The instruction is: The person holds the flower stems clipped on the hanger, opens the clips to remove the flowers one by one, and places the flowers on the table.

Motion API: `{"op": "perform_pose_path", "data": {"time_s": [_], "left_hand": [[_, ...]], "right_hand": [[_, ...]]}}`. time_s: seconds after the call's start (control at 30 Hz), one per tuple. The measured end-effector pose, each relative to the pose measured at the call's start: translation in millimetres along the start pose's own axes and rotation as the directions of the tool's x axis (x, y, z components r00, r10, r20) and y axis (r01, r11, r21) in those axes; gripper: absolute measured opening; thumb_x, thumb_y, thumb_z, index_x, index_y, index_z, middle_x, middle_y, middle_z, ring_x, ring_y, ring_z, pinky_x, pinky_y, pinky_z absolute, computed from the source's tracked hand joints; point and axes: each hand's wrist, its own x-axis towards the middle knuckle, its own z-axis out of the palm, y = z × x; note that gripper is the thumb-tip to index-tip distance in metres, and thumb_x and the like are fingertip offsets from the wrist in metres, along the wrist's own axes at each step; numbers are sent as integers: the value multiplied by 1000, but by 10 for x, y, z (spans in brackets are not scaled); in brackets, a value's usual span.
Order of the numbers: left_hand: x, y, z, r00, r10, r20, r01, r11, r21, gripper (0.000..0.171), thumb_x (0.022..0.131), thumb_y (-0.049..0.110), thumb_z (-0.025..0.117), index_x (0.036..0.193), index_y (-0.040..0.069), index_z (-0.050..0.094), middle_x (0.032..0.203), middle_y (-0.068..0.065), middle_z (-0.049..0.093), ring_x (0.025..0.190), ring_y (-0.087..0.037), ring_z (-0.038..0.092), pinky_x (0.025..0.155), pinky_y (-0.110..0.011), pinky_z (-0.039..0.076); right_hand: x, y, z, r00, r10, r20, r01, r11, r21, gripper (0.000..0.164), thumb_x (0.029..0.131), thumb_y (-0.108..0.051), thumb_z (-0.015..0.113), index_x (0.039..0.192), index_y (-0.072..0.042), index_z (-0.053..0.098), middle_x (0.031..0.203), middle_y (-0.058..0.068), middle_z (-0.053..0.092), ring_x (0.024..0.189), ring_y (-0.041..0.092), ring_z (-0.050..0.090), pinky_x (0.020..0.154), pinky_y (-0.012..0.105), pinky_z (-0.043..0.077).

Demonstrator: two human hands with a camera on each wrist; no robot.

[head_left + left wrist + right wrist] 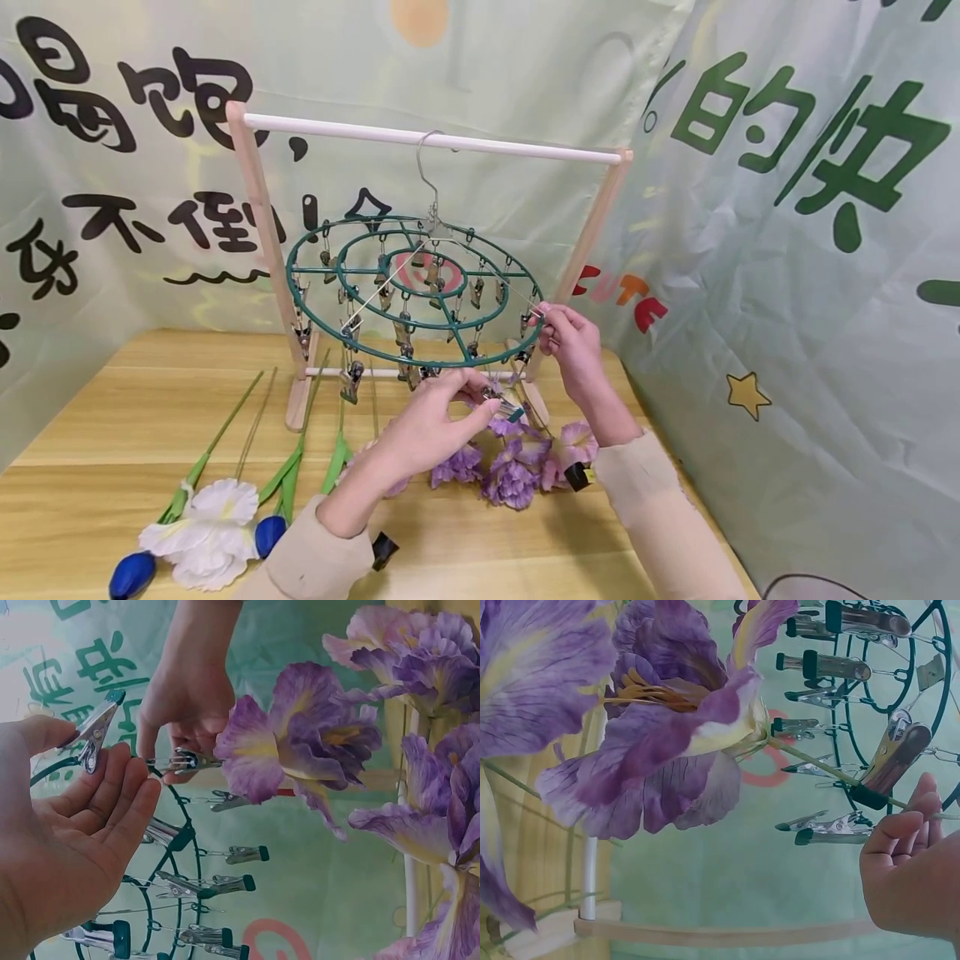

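My left hand (442, 421) pinches a metal clip (95, 735) with green tips between thumb and fingers, below the front rim of a round green clip hanger (397, 354). At the hanger's right rim is my right hand (572, 343). Its curled fingers (896, 829) pinch the thin stem of a purple flower (667, 735), which hangs bloom down. The stem passes the tip of a hanging clip (892, 761); whether that clip grips it I cannot tell. In the left wrist view, the same bloom (307, 742) shows beyond my left hand.
The hanger hooks over the white bar (337, 129) of a wooden stand (258, 192). Several clips dangle from its rings. On the wooden table (97, 408) lie purple flowers (513, 483), a white flower (206, 533) and blue tulips (133, 575). A printed curtain stands behind.
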Motion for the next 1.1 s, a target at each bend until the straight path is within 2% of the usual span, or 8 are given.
{"op": "perform_pose_path", "data": {"time_s": [0.07,0.13,0.3,0.4,0.6,0.83,0.97,1.1], "left_hand": [[-7,8,1,1000,-30,5,30,999,15,37,102,42,66,127,15,67,129,3,67,118,-18,60,100,-46,53],[-10,17,-13,999,-45,24,45,999,16,39,102,43,65,129,16,66,122,5,70,112,-17,63,98,-45,53],[12,15,-107,999,-9,44,9,1000,-4,32,102,38,65,124,16,66,106,5,72,101,-17,67,88,-43,56],[27,-11,-173,999,0,34,0,1000,-8,25,102,38,67,116,18,65,110,3,72,107,-18,67,88,-40,56],[30,-57,-263,999,-40,34,40,999,2,25,101,41,68,116,22,65,113,3,71,88,-18,64,78,-40,54],[23,-80,-257,998,-45,34,45,999,-9,27,100,37,69,120,19,67,112,3,73,113,-21,68,104,-50,52],[27,-100,-250,999,-50,5,50,998,-33,30,100,34,70,123,16,67,113,2,73,116,-24,68,106,-52,51],[36,-134,-256,999,-48,-26,47,998,-33,29,100,33,71,123,16,68,113,1,73,119,-25,67,107,-53,50]], "right_hand": [[-20,-29,-4,1000,-5,-10,5,1000,8,17,105,-15,60,93,-11,71,79,1,70,62,10,48,56,22,35],[-36,-58,-9,1000,-11,-18,11,1000,16,19,104,-13,59,90,-13,72,78,0,70,61,9,48,55,21,36],[-70,-115,-20,999,-29,-20,30,999,15,21,104,-12,58,88,-14,71,78,0,69,63,8,50,55,20,37],[-78,-119,-17,999,-30,-11,30,999,10,20,104,-12,57,89,-13,70,79,1,68,65,9,51,56,20,37],[-42,-53,10,1000,-8,-2,8,1000,4,18,105,-13,58,91,-13,70,80,2,68,63,8,49,55,20,36],[-3,53,50,1000,3,6,-3,1000,-16,16,106,-20,60,97,-12,70,80,-2,68,63,10,47,56,21,35],[-27,104,36,1000,4,14,-3,999,-40,16,108,-20,58,106,-9,71,86,-1,70,63,11,48,56,22,35],[-64,181,-3,998,-21,52,25,996,-89,24,108,-17,58,120,1,69,93,0,74,64,13,48,56,23,35]]}}
